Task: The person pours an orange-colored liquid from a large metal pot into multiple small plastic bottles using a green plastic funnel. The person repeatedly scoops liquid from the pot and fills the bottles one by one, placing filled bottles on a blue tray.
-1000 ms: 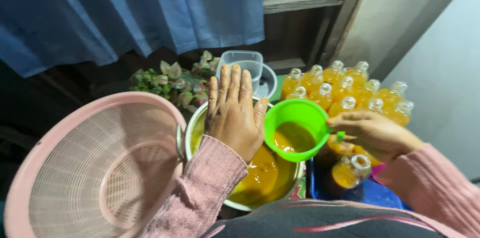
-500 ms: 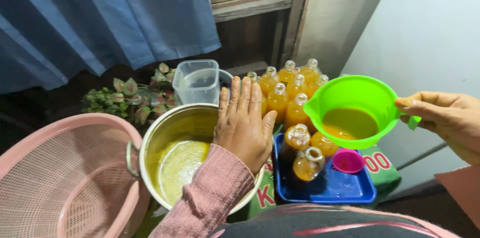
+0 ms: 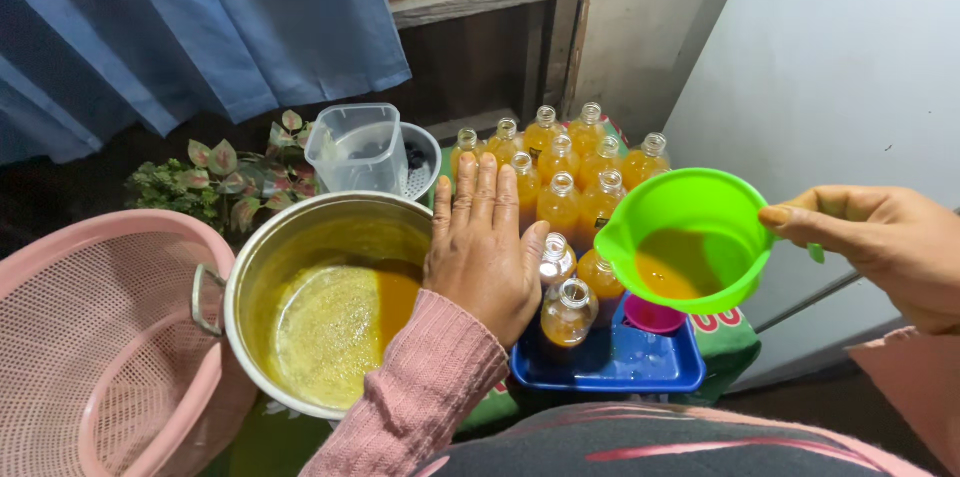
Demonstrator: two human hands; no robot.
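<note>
Pink mesh basket fills lower left; beside it, centre-left, one steel pot holds cloudy yellow-orange liquid, with the left hand flat and open-fingered on its right rim, gripping nothing. Centre-right, the right hand pinches the handle of one bright green scoop, orange liquid pooled in it, held over the blue tray. About a dozen uncapped bottles of orange liquid crowd behind hand and scoop, some hidden; a clear jug, leafy plant and small pink cup stand around.
</note>
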